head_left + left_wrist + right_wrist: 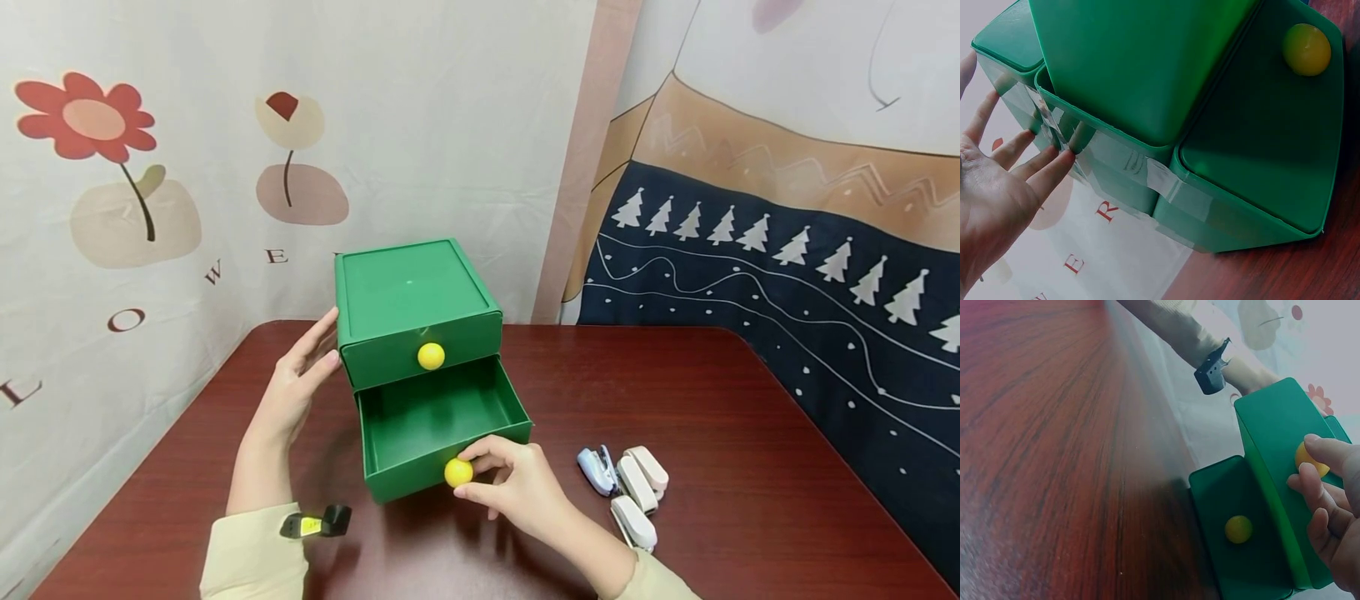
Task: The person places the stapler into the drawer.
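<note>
A green drawer cabinet [412, 287] with round yellow knobs stands on the table. Its middle drawer [442, 417] is pulled out, and the inside shows bare green. My right hand [517, 487] pinches that drawer's yellow knob [458, 472] between thumb and fingers, also seen in the right wrist view. Against the cabinet's left side, my left hand [296, 383] rests with its fingers extended. In the left wrist view those fingertips touch the side wall, where clear tape [1163, 178] is stuck. Below the pulled-out drawer, a shut drawer [1210, 487] carries another yellow knob [1239, 529].
Right of the cabinet, several small staplers lie close together: a blue one [597, 471], a pinkish one [648, 468] and white ones [634, 523]. The reddish-brown table [720, 417] backs onto printed curtains [450, 125]. A black wrist camera [336, 520] sits by the left sleeve.
</note>
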### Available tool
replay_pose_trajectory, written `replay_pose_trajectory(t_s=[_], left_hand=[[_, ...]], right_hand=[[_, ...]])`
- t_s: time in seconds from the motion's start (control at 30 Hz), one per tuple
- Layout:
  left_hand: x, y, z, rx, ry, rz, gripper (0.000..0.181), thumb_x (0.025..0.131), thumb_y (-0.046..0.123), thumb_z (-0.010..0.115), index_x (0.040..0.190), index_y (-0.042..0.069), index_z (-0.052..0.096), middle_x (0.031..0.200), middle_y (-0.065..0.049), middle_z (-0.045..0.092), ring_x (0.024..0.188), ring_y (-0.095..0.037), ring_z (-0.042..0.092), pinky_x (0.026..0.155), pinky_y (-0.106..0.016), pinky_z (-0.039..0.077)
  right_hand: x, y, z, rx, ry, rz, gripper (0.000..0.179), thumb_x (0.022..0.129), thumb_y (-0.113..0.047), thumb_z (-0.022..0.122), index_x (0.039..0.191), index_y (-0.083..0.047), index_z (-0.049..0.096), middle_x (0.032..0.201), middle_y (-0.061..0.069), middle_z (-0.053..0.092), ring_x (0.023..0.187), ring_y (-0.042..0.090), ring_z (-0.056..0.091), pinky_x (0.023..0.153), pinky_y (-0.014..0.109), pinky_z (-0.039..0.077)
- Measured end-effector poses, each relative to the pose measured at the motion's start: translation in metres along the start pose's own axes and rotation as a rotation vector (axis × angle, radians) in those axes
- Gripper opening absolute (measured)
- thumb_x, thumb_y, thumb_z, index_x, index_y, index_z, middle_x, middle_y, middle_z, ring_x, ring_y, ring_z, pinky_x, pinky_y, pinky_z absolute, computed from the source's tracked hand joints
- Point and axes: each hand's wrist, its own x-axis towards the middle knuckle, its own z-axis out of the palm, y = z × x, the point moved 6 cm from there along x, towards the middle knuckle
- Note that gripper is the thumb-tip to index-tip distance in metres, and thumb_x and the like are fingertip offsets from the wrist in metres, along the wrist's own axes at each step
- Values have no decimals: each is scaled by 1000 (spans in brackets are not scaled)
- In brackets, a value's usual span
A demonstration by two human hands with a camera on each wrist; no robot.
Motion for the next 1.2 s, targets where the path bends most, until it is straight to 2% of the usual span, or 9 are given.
replay_pose_trajectory(t_s=[0.2, 0.4, 0.5, 0.73, 0.87, 1.03, 1.2], left_hand=[[0, 0, 0, -3, 1, -2, 53, 101, 6, 47, 151, 14, 33, 149, -5, 36, 134, -13, 35, 95, -20, 36], [0, 0, 0, 0, -10, -7, 53, 101, 6, 47, 151, 15, 32, 150, -6, 34, 134, -13, 34, 96, -20, 36], [0, 0, 0, 1, -13, -10, 54, 101, 6, 47, 151, 15, 32, 151, -6, 33, 134, -13, 33, 96, -19, 36], [-1, 0, 0, 4, -11, -14, 54, 101, 7, 47, 152, 15, 31, 151, -5, 33, 135, -13, 32, 96, -19, 36], [-1, 0, 0, 5, -12, -15, 54, 101, 7, 47, 152, 16, 31, 151, -6, 33, 134, -12, 33, 95, -20, 35], [-1, 0, 0, 11, -10, -14, 54, 101, 7, 47, 152, 16, 31, 151, -6, 33, 135, -13, 33, 96, -19, 35], [-1, 0, 1, 8, -13, -8, 54, 101, 6, 47, 152, 15, 31, 150, -6, 34, 134, -12, 34, 96, -19, 35]], right_hand=[[-2, -1, -2, -17, -6, -48, 27, 77, -14, 82, 101, -15, 70, 85, 1, 71, 46, 12, 57, 47, 31, 51], [-8, -8, -13, -132, 12, -234, 32, 77, -13, 82, 107, -13, 70, 87, 2, 71, 60, 5, 61, 57, 26, 52], [-12, -12, -21, -155, 14, -288, 33, 77, -13, 82, 108, -11, 70, 88, 3, 71, 65, 5, 62, 58, 25, 51], [-23, -17, -48, -202, 25, -335, 37, 73, -9, 84, 107, -6, 70, 93, 3, 70, 72, 14, 65, 57, 32, 53], [-31, -15, -68, -285, 40, -343, 42, 71, -12, 85, 110, -10, 70, 99, -1, 68, 82, 16, 64, 66, 29, 52], [-38, -7, -94, -360, 39, -370, 48, 70, -12, 86, 115, -14, 67, 109, 1, 66, 91, 13, 62, 78, 24, 49], [-46, 6, -120, -403, 46, -307, 52, 70, -14, 86, 118, -17, 66, 115, -1, 64, 94, 13, 61, 78, 26, 48]])
